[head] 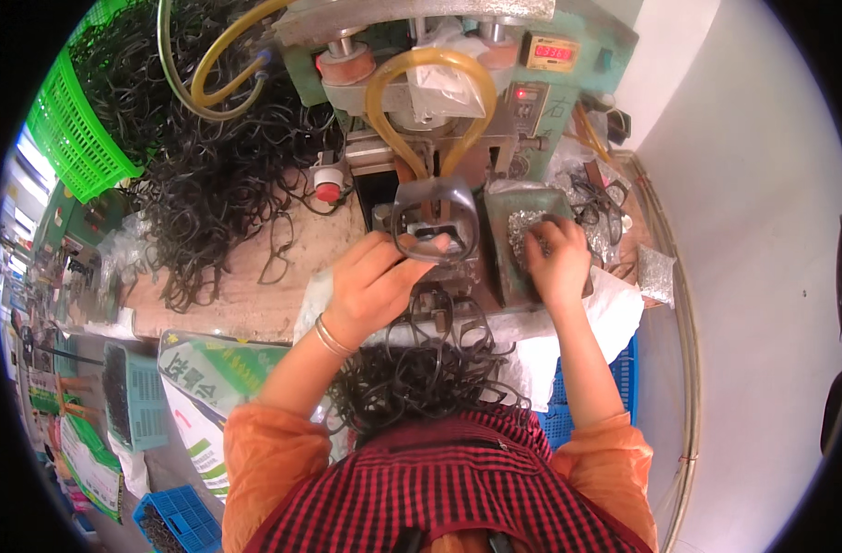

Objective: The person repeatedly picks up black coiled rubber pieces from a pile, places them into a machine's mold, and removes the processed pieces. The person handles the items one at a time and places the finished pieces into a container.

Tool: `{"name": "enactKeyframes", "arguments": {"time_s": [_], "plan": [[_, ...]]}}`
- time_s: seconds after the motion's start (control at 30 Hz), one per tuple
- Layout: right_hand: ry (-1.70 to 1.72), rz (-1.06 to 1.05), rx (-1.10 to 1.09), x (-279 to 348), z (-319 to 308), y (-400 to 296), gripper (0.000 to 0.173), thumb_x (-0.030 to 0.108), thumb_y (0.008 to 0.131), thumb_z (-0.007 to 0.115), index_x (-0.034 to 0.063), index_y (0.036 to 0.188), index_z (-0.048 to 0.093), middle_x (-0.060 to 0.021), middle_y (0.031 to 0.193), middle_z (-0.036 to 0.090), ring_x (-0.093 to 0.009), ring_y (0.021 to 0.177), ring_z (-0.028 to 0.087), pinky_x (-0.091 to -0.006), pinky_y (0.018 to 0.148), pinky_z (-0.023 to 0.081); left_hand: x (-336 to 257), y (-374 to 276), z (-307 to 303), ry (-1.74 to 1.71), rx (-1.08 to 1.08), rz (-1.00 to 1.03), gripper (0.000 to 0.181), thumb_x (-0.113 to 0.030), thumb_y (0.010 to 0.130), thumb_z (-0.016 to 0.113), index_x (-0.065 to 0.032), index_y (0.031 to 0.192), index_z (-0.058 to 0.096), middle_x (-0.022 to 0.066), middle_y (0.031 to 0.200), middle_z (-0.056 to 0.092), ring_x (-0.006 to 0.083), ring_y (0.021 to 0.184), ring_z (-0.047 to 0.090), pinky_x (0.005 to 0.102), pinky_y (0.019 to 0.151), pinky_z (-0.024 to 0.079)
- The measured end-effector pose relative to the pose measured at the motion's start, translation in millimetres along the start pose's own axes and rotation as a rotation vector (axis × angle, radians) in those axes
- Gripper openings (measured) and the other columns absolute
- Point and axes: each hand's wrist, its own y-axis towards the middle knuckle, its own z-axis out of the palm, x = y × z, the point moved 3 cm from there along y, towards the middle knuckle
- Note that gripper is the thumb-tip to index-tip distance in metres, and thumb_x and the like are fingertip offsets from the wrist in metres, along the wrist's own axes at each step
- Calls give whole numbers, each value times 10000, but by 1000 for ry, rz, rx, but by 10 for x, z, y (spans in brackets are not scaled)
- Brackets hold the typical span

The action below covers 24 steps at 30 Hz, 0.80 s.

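Observation:
My left hand (376, 287) pinches a dark, glossy plastic frame (471, 225), apparently an eyeglass frame, in front of the green press (580, 45). One loop of it faces me, and a small dark part shows through the opening. My right hand (561, 263) dips its bent fingertips into small shiny metal pieces (521, 222) in a green metal tray (500, 266). Whether a piece is between those fingers cannot be seen. Just below the press, more dark eyeglass frames (431, 377) are heaped at my lap.
A large pile of black frames (207, 138) covers the bench's left, beside a green plastic basket (82, 138). A red push button (328, 191) stands left of the press. An amber hose (374, 90) loops before it. Clear bags lie right of the tray, near a white wall (752, 207).

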Motion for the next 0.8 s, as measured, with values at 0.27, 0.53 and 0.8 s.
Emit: {"name": "enactKeyframes", "arguments": {"time_s": [0.27,0.53,0.8], "plan": [[-28,-400,54,33,95,375,66,82,811,654,37,859,660,-139,1015,683,-320,926,638,-425,723,500,-176,-42,-428,103,-75,-140,321,107,738,685,-17,1030,733,84,895,674,229,744,631,305,651,527],[270,118,-31,10,-131,186,152,57,911,613,-4,1036,672,-207,896,699,-349,826,689,-394,740,527,1210,-923,-1341,500,-41,-876,132,-138,877,691,-22,938,709,141,898,688,283,801,664,372,697,533],[321,207,-83,-175,-227,-46,121,24,889,635,-14,998,673,-175,923,711,-308,831,688,-368,763,522,1847,-2269,-639,694,507,-1188,277,-310,837,688,-35,861,709,195,832,695,386,772,663,416,664,534]]}}
